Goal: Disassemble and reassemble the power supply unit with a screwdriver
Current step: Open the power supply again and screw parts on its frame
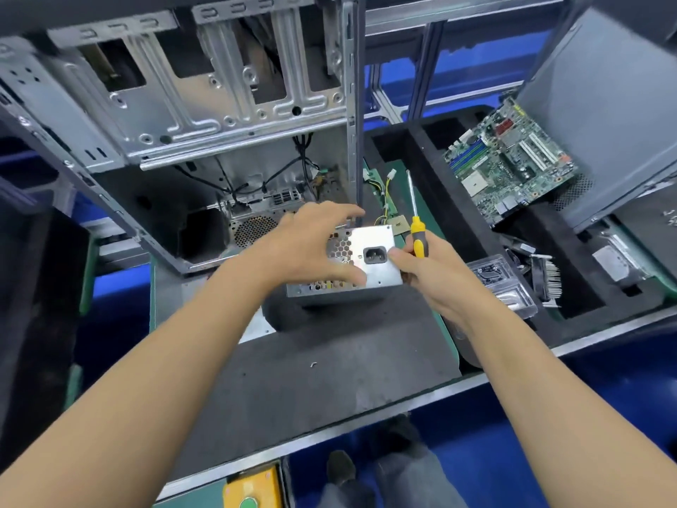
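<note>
Bottom of frame: shoes (pixel 370 456) on blue floor, and a yellow box (pixel 252 487) at the counter (pixel 329 439) edge. Above it, a dark mat (pixel 329 361) with one small screw (pixel 313 364) lying loose, lower centre.

Centre of frame: PSU (pixel 370 258) stands on the mat, socket face toward the camera. Left hand (pixel 311 243) spans its left side, fingers curled over the top edge and thumb along the bottom edge; grip closed on the PSU. Right hand (pixel 432 273) holds a screwdriver (pixel 415 221) by its yellow and black handle, shaft pointing up the frame, while its fingertips touch the PSU's right edge beside the socket. Yellow and black wires (pixel 384 199) run from behind the PSU.

Right of centre: black foam tray (pixel 472 236) holding a clear plastic case (pixel 502 284) and a finned heatsink (pixel 547 284); a motherboard (pixel 509 159) sits tilted at upper right. A grey panel (pixel 604 115) leans at far right.

Upper left: open PC case (pixel 205 104), loose black cables and a vent grille visible inside, just behind the PSU.
</note>
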`<state>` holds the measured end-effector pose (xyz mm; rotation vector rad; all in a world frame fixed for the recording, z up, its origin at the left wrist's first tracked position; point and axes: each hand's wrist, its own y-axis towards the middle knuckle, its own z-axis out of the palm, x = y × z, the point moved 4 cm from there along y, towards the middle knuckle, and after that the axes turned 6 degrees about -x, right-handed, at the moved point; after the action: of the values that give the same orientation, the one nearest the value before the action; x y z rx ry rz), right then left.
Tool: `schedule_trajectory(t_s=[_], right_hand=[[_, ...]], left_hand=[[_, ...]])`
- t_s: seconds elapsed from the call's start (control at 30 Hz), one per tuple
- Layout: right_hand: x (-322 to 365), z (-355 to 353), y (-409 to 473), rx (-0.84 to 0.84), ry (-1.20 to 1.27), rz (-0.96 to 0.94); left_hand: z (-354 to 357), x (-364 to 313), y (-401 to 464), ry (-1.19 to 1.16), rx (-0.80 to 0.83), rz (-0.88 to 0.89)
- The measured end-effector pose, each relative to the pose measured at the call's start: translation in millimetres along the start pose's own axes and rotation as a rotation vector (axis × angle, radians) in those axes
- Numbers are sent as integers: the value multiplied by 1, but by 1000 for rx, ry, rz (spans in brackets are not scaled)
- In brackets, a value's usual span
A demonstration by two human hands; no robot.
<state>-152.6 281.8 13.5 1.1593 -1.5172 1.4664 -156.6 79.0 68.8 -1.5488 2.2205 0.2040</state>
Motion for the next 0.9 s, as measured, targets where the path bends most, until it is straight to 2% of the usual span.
schedule_trajectory(t_s=[0.07, 0.13, 0.43, 0.6, 0.7, 0.8, 0.9], right_hand=[[1, 0, 4, 21, 11, 4], [2, 0, 10, 50, 23, 31], [4, 1, 21, 123, 132, 124], [3, 0, 17, 149, 168, 130], [3, 2, 14, 136, 197, 156], [3, 4, 11, 137, 239, 179], [4, 6, 9, 139, 291, 202]], left_hand=[[12, -5, -9, 194, -51, 80], [21, -5, -9, 230, -90, 102], [34, -11, 3, 113, -302, 106], [28, -14, 6, -60, -564, 233], [31, -14, 6, -95, -627, 253], [30, -14, 4, -95, -652, 219], [29, -14, 5, -57, -474, 171]])
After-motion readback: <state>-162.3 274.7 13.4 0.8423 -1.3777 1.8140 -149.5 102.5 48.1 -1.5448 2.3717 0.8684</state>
